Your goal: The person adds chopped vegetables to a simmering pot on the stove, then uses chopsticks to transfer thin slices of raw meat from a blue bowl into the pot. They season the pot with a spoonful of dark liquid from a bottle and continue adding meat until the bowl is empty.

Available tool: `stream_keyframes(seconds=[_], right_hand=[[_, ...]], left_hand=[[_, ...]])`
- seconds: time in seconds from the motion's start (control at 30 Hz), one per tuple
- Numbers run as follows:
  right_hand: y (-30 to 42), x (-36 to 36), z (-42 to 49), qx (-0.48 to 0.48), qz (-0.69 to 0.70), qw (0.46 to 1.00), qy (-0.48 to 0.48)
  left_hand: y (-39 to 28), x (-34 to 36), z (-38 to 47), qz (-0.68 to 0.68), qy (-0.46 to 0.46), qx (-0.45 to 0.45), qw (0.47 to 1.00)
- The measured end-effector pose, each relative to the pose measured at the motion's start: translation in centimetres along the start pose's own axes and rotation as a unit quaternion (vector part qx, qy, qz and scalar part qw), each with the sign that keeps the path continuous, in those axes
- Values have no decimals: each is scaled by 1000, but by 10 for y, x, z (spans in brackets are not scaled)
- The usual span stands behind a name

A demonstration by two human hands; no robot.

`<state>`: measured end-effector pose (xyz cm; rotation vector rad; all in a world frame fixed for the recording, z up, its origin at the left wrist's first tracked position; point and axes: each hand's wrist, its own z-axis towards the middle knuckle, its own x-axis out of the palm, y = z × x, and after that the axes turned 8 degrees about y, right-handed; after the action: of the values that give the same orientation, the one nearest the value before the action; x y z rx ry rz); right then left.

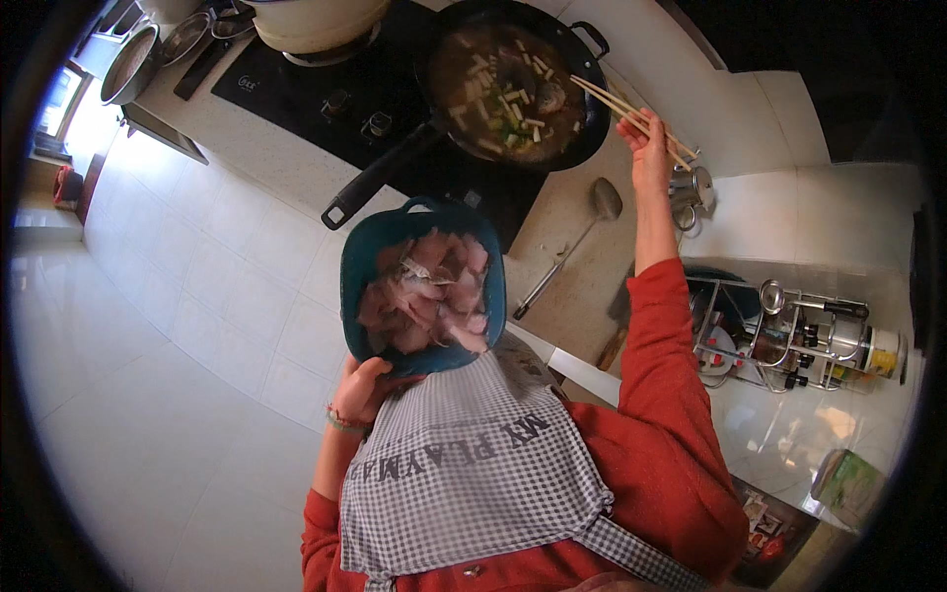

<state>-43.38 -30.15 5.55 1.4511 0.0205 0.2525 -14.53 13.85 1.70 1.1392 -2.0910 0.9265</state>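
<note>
My left hand (364, 391) grips the near rim of a dark teal plastic basin (351, 288), held in front of the checked apron. Pale pink slices of raw fish or meat (429, 292) fill it. In my right hand (648, 152) is a pair of wooden chopsticks (615, 101), their tips over the right rim of a black wok (595, 122). Brown broth (473, 81) with cut pale and green scallion-like pieces (510, 103) lies in the wok, along with a larger chunk (549, 96) partly under the liquid. The wok's long handle (377, 177) points toward the lower left.
The wok sits on a black glass cooktop (296, 96) beside a cream pot (318, 22). A metal ladle (566, 248) lies on the counter, right of the basin. Near my right wrist stands a small steel pot (692, 189). A wire rack (777, 333) holds bottles and utensils.
</note>
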Motion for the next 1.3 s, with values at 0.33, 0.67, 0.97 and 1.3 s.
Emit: stream_keyframes(seconds=[0.33,0.67,0.97,1.3], right_hand=[[-23,52,19,49,-214,970,100],[-9,98,30,21,-263,954,143],[-7,88,14,72,-379,902,195],[112,87,-114,-60,-300,935,179]], left_hand=[[3,-7,-8,-18,-2,24,1000],[0,-19,-18,-23,-17,4,1000],[-6,-23,-26,-28,2,4,1000],[-18,-21,-26,-46,0,-48,998]])
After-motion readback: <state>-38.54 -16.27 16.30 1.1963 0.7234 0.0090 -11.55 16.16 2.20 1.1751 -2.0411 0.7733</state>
